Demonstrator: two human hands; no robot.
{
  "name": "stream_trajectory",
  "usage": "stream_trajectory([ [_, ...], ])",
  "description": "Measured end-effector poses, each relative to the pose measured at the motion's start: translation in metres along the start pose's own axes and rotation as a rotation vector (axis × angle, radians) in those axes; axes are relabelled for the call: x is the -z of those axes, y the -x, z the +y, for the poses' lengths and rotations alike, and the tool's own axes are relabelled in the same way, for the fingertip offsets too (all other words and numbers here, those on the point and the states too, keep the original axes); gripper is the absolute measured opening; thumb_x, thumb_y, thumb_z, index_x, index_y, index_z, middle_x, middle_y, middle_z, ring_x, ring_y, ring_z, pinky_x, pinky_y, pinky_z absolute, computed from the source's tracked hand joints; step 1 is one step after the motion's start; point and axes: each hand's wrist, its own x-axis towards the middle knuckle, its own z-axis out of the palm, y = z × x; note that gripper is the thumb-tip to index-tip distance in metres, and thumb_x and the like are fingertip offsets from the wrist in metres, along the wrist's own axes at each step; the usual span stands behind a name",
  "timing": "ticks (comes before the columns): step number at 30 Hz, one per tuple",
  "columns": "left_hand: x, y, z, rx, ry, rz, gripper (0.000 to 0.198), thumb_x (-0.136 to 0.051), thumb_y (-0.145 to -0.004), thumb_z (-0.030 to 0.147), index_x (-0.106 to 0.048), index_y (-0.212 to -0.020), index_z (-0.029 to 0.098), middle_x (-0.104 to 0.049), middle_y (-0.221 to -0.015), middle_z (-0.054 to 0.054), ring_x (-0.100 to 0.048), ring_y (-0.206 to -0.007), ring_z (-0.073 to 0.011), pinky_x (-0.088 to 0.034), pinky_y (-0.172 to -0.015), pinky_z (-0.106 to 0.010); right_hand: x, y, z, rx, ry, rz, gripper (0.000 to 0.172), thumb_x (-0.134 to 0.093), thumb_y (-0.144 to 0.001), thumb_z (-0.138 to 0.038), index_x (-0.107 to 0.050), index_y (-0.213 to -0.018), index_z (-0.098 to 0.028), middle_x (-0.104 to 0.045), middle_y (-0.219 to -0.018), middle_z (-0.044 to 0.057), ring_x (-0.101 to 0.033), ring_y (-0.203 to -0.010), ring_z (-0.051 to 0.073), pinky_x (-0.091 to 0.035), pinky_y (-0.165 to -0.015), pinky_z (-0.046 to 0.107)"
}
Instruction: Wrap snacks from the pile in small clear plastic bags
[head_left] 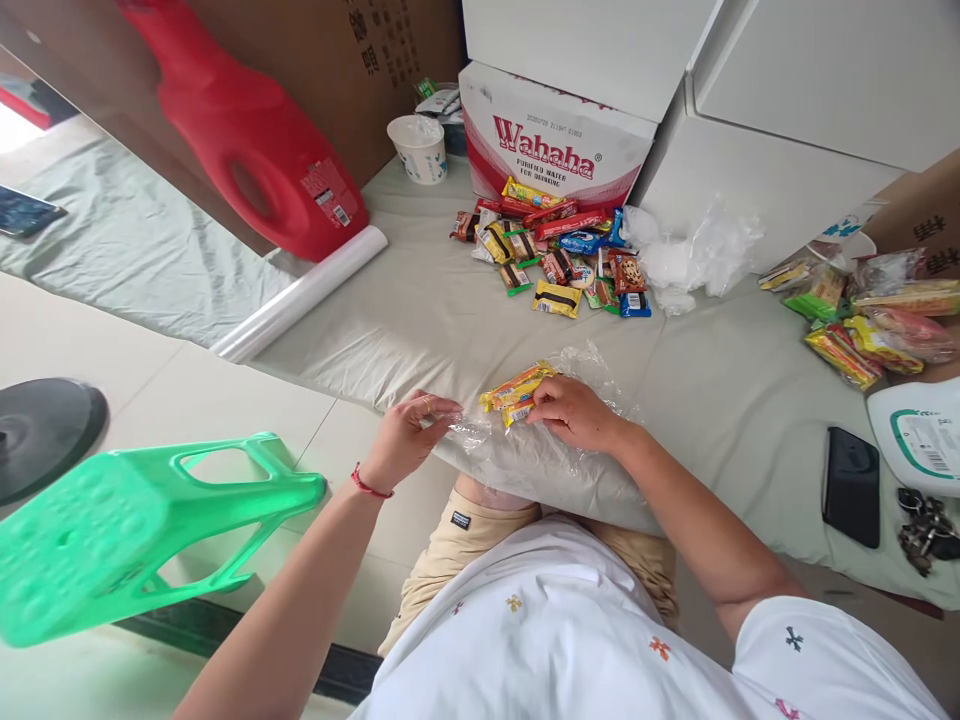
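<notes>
Yellow-wrapped snack bars (517, 388) lie on clear plastic film (592, 375) at the near edge of the cloth-covered surface. My right hand (574, 412) has its fingers curled round the right end of these bars. To their left, my left hand (414, 432) pinches the edge of the clear film between thumb and fingers. Beyond both hands sits a pile of small wrapped snacks (559, 250) in yellow, red, blue and brown. A roll of clear film (307, 292) lies slanted to the left of the pile.
Behind the pile stands a Wahaha water carton (555, 135), with a paper cup (418, 150) beside it. Crumpled clear plastic (705, 250) is right of the pile. A red jug (255, 140) stands left. At right are a phone (852, 487) and keys (926, 530); a green stool (150, 530) is lower left.
</notes>
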Motion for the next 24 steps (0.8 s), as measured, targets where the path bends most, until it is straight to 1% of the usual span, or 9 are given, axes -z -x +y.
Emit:
stream_trajectory([
  [5,0.011,0.006,0.007,0.280,0.201,-0.039,0.031,-0.078,-0.072,0.049,-0.073,-0.078,0.019,-0.064,-0.063,0.000,-0.052,-0.060,-0.0132,-0.039,-0.058,-0.025,0.002,-0.001,0.000,-0.006,-0.029,-0.010,0.026,-0.060,-0.087,-0.004,-0.078,-0.093,-0.023,-0.065,-0.095,0.005,-0.060,-0.088,0.018,-0.046,-0.082,0.033],
  [8,0.015,0.010,0.011,0.331,0.351,-0.049,0.039,-0.084,-0.068,0.051,-0.066,-0.065,0.017,-0.050,-0.056,0.003,-0.039,-0.055,-0.0085,-0.030,-0.053,-0.023,0.003,-0.002,-0.001,-0.014,-0.029,-0.024,0.027,-0.060,-0.088,-0.005,-0.078,-0.093,-0.024,-0.064,-0.094,0.004,-0.060,-0.088,0.018,-0.046,-0.082,0.033],
  [10,0.015,0.011,0.012,0.329,0.491,-0.045,0.043,-0.086,-0.068,0.052,-0.063,-0.063,0.016,-0.045,-0.056,0.004,-0.036,-0.056,-0.0071,-0.030,-0.052,-0.021,0.003,-0.003,-0.001,-0.010,-0.027,-0.017,0.026,-0.060,-0.088,-0.005,-0.078,-0.092,-0.024,-0.065,-0.093,0.004,-0.060,-0.088,0.018,-0.046,-0.081,0.032],
  [13,0.010,0.014,0.015,0.335,0.682,0.019,0.042,-0.088,-0.068,0.050,-0.063,-0.067,0.016,-0.053,-0.067,0.002,-0.048,-0.065,-0.0080,-0.042,-0.060,-0.019,0.002,-0.003,-0.001,0.006,-0.031,0.004,0.025,-0.060,-0.089,-0.006,-0.078,-0.092,-0.024,-0.065,-0.093,0.004,-0.060,-0.087,0.018,-0.046,-0.080,0.032],
  [15,0.005,0.017,0.020,0.352,0.803,0.039,0.042,-0.090,-0.068,0.047,-0.061,-0.073,0.017,-0.063,-0.087,-0.002,-0.062,-0.084,-0.0132,-0.052,-0.072,-0.023,0.001,-0.002,-0.001,0.007,-0.034,0.016,0.024,-0.060,-0.090,-0.007,-0.078,-0.092,-0.024,-0.065,-0.092,0.004,-0.060,-0.086,0.018,-0.046,-0.080,0.032],
  [17,-0.001,0.021,0.026,0.363,0.886,0.036,0.044,-0.092,-0.067,0.042,-0.058,-0.082,0.019,-0.066,-0.110,-0.003,-0.067,-0.102,-0.0197,-0.057,-0.081,-0.030,0.000,-0.002,0.000,0.006,-0.037,0.028,0.024,-0.060,-0.091,-0.008,-0.078,-0.092,-0.023,-0.066,-0.092,0.004,-0.060,-0.086,0.018,-0.046,-0.079,0.032],
  [18,-0.004,0.023,0.029,0.365,0.898,0.034,0.046,-0.093,-0.065,0.039,-0.058,-0.088,0.020,-0.065,-0.117,-0.003,-0.069,-0.103,-0.0207,-0.058,-0.081,-0.030,0.000,-0.002,0.000,0.006,-0.039,0.032,0.024,-0.060,-0.091,-0.008,-0.078,-0.091,-0.023,-0.066,-0.092,0.004,-0.060,-0.086,0.018,-0.046,-0.079,0.032],
  [21,-0.012,0.028,0.032,0.382,0.844,0.053,0.065,-0.096,-0.061,0.034,-0.056,-0.112,0.026,-0.067,-0.115,-0.001,-0.071,-0.078,-0.0138,-0.054,-0.066,-0.025,-0.001,-0.003,0.000,0.004,-0.040,0.032,0.024,-0.059,-0.091,-0.008,-0.077,-0.091,-0.024,-0.065,-0.092,0.004,-0.060,-0.085,0.018,-0.046,-0.079,0.032],
  [24,-0.015,0.030,0.027,0.430,0.765,0.064,0.056,-0.094,-0.062,0.039,-0.061,-0.103,0.019,-0.066,-0.079,0.002,-0.059,-0.056,-0.0079,-0.044,-0.053,-0.020,-0.001,-0.003,0.001,0.013,-0.045,0.035,0.023,-0.060,-0.090,-0.008,-0.077,-0.090,-0.024,-0.065,-0.091,0.004,-0.060,-0.085,0.018,-0.047,-0.078,0.032],
])
